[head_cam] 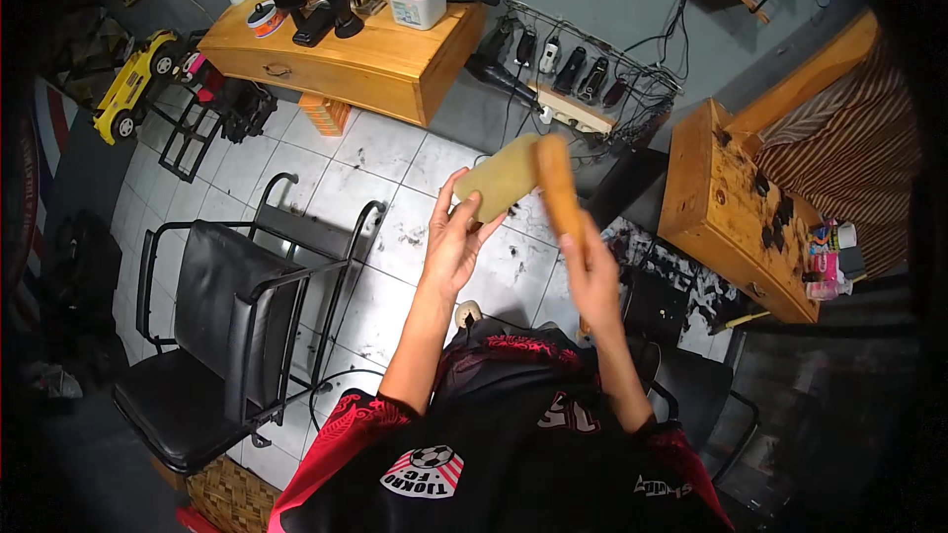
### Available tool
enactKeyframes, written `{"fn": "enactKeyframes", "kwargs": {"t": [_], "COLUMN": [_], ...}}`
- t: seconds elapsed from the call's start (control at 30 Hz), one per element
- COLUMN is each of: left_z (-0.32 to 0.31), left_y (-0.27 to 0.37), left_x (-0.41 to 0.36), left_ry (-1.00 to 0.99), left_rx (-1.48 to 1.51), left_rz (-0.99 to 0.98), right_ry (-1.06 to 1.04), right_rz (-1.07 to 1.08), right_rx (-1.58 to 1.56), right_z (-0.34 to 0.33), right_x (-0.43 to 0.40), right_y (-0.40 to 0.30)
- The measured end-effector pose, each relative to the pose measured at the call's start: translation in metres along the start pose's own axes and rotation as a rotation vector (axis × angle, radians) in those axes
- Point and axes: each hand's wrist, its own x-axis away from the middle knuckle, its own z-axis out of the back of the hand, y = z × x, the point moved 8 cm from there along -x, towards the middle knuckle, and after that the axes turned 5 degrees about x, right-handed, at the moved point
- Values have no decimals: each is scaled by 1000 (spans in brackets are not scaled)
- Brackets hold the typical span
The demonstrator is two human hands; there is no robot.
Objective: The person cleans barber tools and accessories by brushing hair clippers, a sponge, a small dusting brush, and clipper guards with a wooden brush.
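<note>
My left hand (453, 248) grips a pale yellow-green, rounded rectangular block (495, 179), which looks like a sponge, between thumb and fingers. In my right hand (595, 285) is a wooden brush (559, 189), held by its lower end and blurred. The brush's upper end overlaps the block's right end in the view; whether the two touch I cannot tell. Its bristles are hidden or too blurred to make out. Both hands are held out before me above the tiled floor (381, 252), which is strewn with dark hair clippings.
A black metal-framed chair (229, 326) stands at left. Ahead, a wooden drawer shelf (348, 81) carries bottles and tools. Several hair clippers (569, 70) hang on the wall beside a hair dryer (503, 80) and power strip (570, 109). Another wooden drawer unit (729, 215) is at right.
</note>
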Motion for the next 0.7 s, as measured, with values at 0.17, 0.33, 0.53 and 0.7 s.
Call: {"fn": "enactKeyframes", "kwargs": {"t": [0.17, 0.33, 0.53, 0.7], "left_z": [17, 17, 33, 34], "left_y": [8, -9, -21, -20], "left_x": [-14, -19, -29, -25], "left_ry": [24, -41, -73, -128], "left_rx": [24, 204, 285, 409], "left_rz": [-34, 135, 125, 267], "right_ry": [-418, 38, -527, -252], "right_rz": [144, 106, 85, 375], "right_rx": [-114, -39, 112, 50], "right_z": [-38, 3, -36, 6], "right_x": [28, -9, 23, 23], "right_y": [-33, -34, -27, -29]}}
